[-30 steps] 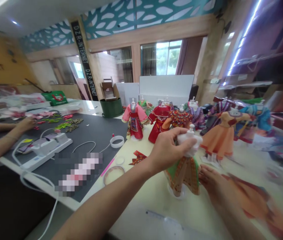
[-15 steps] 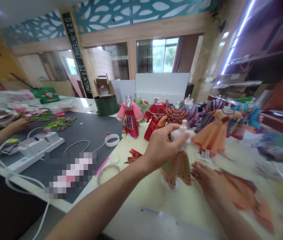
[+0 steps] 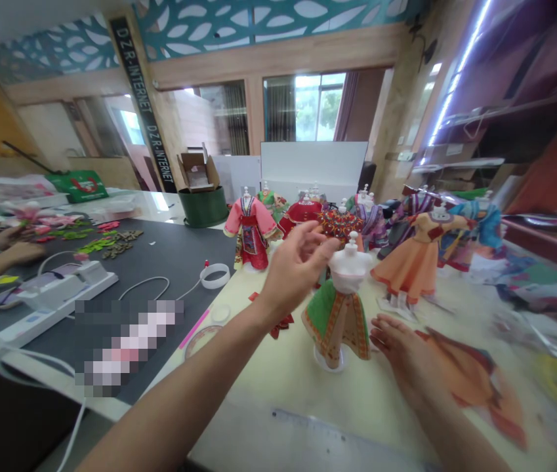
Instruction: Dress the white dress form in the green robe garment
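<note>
A small white mannequin (image 3: 350, 270) stands upright on a round clear base, wearing a green and tan skirt (image 3: 340, 321) with patterned orange edging; its upper body is bare. Just left of its shoulder, my left hand (image 3: 298, 262) is raised with fingers apart, holding nothing. My right hand (image 3: 399, 341) is low at the skirt's right side, fingers stretched and nothing held; whether the fingertips touch the cloth is unclear. Red patterned cloth pieces (image 3: 281, 324) lie on the pale tabletop, partly behind my left forearm.
Behind stand several dressed mannequins, among them a pink-sleeved one (image 3: 250, 229) and an orange one (image 3: 411, 262). Orange cloth (image 3: 479, 380) lies right, a ruler (image 3: 308, 426) in front. Left are a power strip (image 3: 61, 301), tape roll (image 3: 214, 276) and another person's hands (image 3: 17, 249).
My left hand has let go of the mannequin's shoulder and moved left with its fingers opened. The view has shifted slightly; my right hand stays beside the skirt.
</note>
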Available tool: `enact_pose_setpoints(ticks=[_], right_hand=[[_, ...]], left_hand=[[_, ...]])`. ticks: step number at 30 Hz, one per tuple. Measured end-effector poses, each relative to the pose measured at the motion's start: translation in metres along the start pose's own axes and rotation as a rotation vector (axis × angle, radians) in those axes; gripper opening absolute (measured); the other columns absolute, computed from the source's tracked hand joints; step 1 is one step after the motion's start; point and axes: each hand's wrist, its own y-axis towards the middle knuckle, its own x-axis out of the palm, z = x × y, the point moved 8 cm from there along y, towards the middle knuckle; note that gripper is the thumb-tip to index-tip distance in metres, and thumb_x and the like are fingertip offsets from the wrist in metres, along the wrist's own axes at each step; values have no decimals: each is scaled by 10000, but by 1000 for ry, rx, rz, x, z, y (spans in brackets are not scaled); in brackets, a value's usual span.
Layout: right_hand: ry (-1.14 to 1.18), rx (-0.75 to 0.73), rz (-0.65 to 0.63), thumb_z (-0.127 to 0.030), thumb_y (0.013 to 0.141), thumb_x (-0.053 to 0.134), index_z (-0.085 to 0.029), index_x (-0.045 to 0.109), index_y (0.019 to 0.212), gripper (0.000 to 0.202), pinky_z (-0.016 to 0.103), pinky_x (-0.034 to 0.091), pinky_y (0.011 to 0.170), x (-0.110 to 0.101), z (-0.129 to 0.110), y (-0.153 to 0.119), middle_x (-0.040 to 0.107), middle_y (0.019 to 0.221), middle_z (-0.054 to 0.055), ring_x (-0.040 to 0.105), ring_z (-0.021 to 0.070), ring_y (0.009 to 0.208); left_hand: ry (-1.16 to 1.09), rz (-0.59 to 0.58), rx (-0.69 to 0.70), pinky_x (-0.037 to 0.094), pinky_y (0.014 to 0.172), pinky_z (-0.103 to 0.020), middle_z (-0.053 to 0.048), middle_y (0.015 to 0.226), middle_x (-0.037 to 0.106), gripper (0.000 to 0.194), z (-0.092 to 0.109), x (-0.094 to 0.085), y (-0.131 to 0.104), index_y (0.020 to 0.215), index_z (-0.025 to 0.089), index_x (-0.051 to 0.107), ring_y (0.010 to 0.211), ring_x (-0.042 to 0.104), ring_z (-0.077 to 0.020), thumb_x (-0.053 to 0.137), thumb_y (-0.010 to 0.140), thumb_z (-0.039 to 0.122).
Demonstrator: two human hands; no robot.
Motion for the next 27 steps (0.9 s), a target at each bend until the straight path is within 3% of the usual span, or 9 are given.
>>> enact_pose_setpoints(ticks=[3,5,6,8,12,16,21,24,27], right_hand=[[0,-4,-9,-243,482,748,-184,618,771,323,235,474,606,0,0,0,642,705,-18,576,116,610],[-4,-9,-15,-243,476,753,-183,621,777,334,232,474,605,0,1,0,642,707,-18,574,113,606],[-6,-12,-17,-244,475,756,-182,623,780,338,231,474,604,0,1,0,643,708,-17,575,114,606],[-12,-22,-20,-250,475,758,-180,629,786,343,234,475,600,0,0,1,647,711,-13,579,119,610],[-21,-59,-12,-268,479,746,-176,633,754,312,255,478,590,-3,-1,5,655,699,2,586,133,596],[-50,-114,2,-278,480,738,-175,633,717,279,277,471,566,-6,-4,8,658,676,13,578,143,562],[-103,-231,9,-306,490,731,-179,638,715,275,269,452,572,-6,-10,7,645,644,-7,550,131,554],[-145,-300,3,-319,494,725,-175,638,690,259,272,441,574,-5,-14,7,639,612,-11,535,129,541],[-187,-360,3,-338,512,713,-173,638,672,242,282,435,566,-4,-18,6,636,588,-7,529,136,529]], left_hand=[[-57,304,163,479,659,-238,-44,880,630,223,23,-50,-10,996,154,575,767,596,-115,564,839,312],[-92,507,389,433,540,-219,1,715,574,103,49,-80,-33,793,164,577,623,548,-91,531,852,235],[-76,579,506,421,533,-226,10,662,545,150,61,-88,-48,715,160,566,594,528,-89,501,851,161],[-29,581,657,409,503,-258,14,589,510,210,79,-90,-76,632,161,542,560,520,-111,483,818,82],[107,405,729,443,503,-290,-11,605,562,148,83,-73,-116,684,145,597,576,556,-147,536,819,160],[263,289,506,460,588,-265,-2,647,585,143,50,-71,-122,724,161,595,622,572,-128,513,828,106],[514,220,54,471,587,-232,12,638,619,140,-20,-89,-114,843,179,631,592,586,-122,499,846,225],[625,160,-89,474,590,-239,-10,736,686,180,-54,-93,-112,868,186,646,622,614,-142,513,825,300],[694,61,-135,469,608,-249,-18,805,701,211,-75,-88,-109,881,196,644,648,614,-149,483,836,325]])
